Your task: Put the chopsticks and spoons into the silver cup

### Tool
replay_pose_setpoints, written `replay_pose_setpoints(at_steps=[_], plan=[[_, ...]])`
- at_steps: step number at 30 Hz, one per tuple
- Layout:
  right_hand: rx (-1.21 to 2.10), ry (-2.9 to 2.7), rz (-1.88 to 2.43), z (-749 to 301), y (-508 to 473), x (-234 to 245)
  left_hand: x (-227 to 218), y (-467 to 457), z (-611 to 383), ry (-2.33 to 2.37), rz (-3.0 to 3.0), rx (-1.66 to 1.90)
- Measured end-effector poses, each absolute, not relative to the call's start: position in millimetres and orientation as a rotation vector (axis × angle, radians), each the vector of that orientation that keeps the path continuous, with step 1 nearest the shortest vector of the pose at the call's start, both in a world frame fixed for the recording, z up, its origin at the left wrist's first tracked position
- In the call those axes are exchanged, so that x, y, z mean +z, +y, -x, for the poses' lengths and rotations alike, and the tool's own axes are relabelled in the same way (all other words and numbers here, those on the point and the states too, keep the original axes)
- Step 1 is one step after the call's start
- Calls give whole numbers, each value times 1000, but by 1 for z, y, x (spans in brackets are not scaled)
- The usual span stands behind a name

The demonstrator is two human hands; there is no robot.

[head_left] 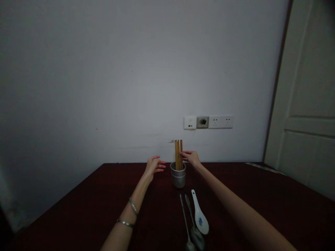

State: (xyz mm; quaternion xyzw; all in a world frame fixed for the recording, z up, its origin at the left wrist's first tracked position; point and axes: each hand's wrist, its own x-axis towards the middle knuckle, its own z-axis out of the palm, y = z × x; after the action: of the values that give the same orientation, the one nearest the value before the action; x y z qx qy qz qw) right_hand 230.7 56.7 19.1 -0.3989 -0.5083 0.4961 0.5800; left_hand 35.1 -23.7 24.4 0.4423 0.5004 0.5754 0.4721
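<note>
Several wooden chopsticks [177, 155] stand upright in a grey metal cup [178, 179] on the dark red table. My right hand [191, 157] is closed on the chopsticks from the right side, its fingertips pinching them above the cup's rim. Left of the cup, my left hand [155, 165] is held open with fingers apart, touching nothing. In front of the cup lie a thin long-handled metal spoon [185, 218], a wider metal spoon [196, 238] and a white ceramic spoon [201, 219] with a blue pattern. The bowls of the metal spoons reach toward the lower edge of the view.
The dark red table [91, 202] meets a pale wall [146, 87] at its back edge. Switch and socket plates [221, 121] are mounted on the wall above. A panelled door [309, 104] stands at the right, and a thin strip [265, 168] lies near the back right edge.
</note>
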Motion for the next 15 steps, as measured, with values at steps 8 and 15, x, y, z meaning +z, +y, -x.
replay_pose_setpoints(at_steps=[8,15], plan=[[1141,-1209,917,-232,62,11,21,-23,-35,1235,-1090,1389],[1149,-1234,891,-233,59,11,20,-22,-34,1249,-1092,1368]])
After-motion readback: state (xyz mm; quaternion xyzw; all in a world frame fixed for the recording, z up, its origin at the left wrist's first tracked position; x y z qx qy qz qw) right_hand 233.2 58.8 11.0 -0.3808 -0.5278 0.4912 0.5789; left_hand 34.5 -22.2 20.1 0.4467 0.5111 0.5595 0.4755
